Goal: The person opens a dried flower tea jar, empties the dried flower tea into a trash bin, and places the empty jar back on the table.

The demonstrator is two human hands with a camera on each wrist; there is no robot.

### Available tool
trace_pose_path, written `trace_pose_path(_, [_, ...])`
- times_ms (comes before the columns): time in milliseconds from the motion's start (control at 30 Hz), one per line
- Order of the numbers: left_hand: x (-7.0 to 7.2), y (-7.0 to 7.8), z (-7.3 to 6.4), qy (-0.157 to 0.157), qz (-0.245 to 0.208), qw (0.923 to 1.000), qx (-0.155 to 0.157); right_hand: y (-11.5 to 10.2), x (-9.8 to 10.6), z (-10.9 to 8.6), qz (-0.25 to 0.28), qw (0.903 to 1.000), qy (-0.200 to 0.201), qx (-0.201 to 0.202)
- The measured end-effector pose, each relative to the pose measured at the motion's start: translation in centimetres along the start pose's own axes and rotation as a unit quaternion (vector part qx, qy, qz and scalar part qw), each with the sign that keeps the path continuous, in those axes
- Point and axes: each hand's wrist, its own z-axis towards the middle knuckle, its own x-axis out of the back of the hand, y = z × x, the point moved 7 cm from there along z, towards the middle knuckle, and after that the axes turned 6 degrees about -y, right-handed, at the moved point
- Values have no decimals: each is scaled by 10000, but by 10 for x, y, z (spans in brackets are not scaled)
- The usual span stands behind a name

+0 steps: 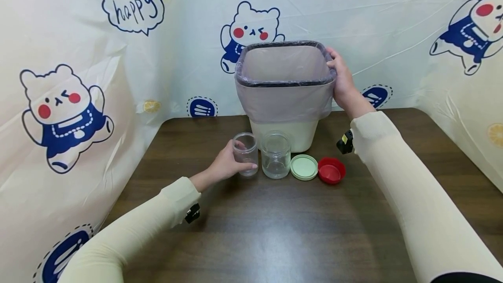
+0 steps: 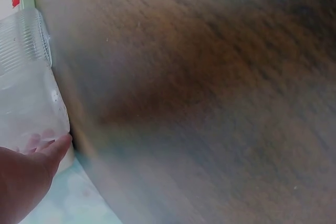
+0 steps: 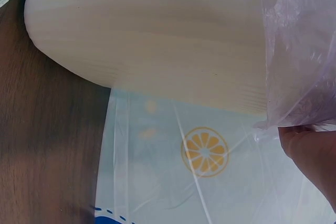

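Note:
A clear jar (image 1: 246,154) stands upright on the table, and my left hand (image 1: 223,163) grips it from the left, thumb in front and fingers behind. In the left wrist view, the fingers show through its wall. Close to its right is a second clear jar (image 1: 276,158), overlapping the bin in the head view. My right hand (image 1: 346,84) holds the right side of a cream waste bin (image 1: 284,132) at its rim, over the purplish bin liner (image 1: 287,101). In the right wrist view, part of that hand (image 3: 312,156) is hidden behind the liner.
A pale green lid (image 1: 304,167) lies right of the second jar, with a red cap (image 1: 332,170) beside it. The brown wooden table (image 1: 271,230) extends toward me. Behind it hangs a patterned cloth (image 1: 188,56), close to the back of the bin.

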Motion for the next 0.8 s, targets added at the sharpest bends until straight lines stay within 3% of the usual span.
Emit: trace_pose_path(800, [-11, -9, -1, -119, -180, 9998, -32, -2, -1, -1, -75, 9999, -104, -58])
